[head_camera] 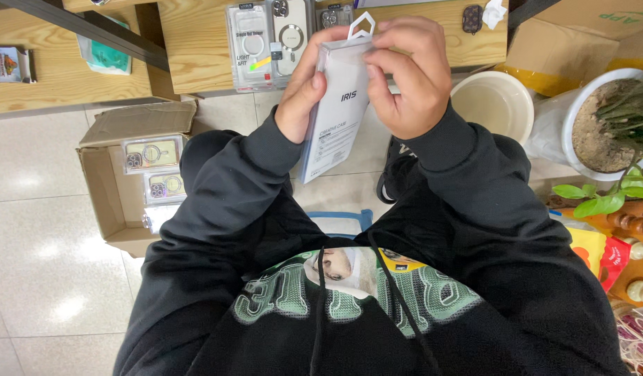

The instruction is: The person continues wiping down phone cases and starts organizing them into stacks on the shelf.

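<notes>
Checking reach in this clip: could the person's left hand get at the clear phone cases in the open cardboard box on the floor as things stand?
Probably not at once: the left hand and right hand both grip the white flat retail box. The open cardboard box lies uncovered by the left arm, so freeing that hand should suffice.

The left hand [304,87] and right hand [408,76] cover the upper part of the white box [335,118] (its front face is turned away). The potted plant [614,125] is cut off at the right edge. Packs in the cardboard box [126,181] are partly hidden by its wall and a sleeve.
</notes>
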